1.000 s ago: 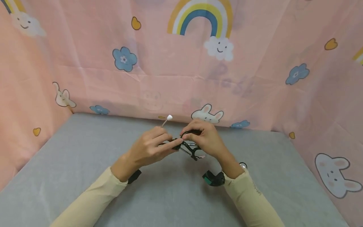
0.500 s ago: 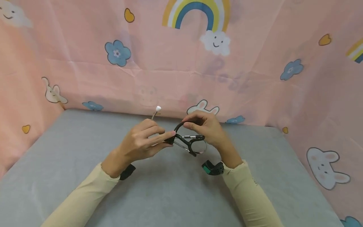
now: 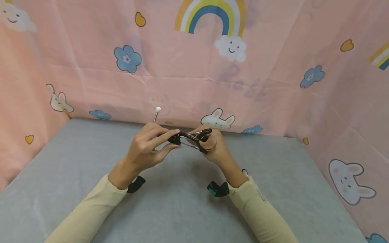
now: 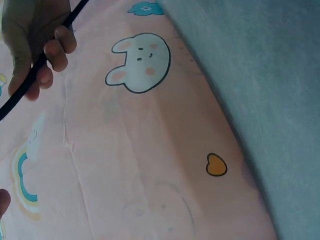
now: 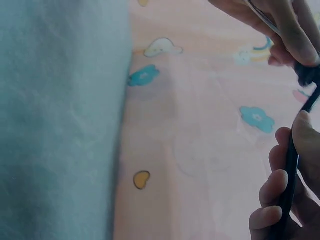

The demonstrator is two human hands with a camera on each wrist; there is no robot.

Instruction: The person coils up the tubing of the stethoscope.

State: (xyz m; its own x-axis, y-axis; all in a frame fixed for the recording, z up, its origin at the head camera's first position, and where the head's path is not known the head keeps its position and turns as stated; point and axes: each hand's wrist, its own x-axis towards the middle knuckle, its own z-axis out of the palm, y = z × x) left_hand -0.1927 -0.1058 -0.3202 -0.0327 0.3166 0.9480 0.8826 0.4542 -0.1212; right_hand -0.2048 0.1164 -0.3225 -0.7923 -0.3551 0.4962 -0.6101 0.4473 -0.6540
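Observation:
A stethoscope (image 3: 174,139) with black tubing, metal ear tubes and a white ear tip (image 3: 158,109) is held above the table. My left hand (image 3: 143,145) pinches its black bundled part between fingers and thumb, and the white tip sticks up behind that hand. My right hand (image 3: 223,155) is behind the forked end, partly covered by it and by a thin clear ring. In the right wrist view, curled right-hand fingers (image 5: 275,187) grip the black tube (image 5: 291,160). The left wrist view also shows the tube (image 4: 22,90) across the right hand.
The grey table (image 3: 170,202) spreads beneath both forearms. A pink printed cloth (image 3: 170,44) hangs behind and along the sides. A dark camera mount (image 3: 218,189) sits at the right wrist, another mount (image 3: 136,184) at the left.
The right hand has passed from above the stethoscope to behind it, carrying the tube. The stethoscope has risen and shifted left; its forked end tilts higher. The left hand keeps its pinch.

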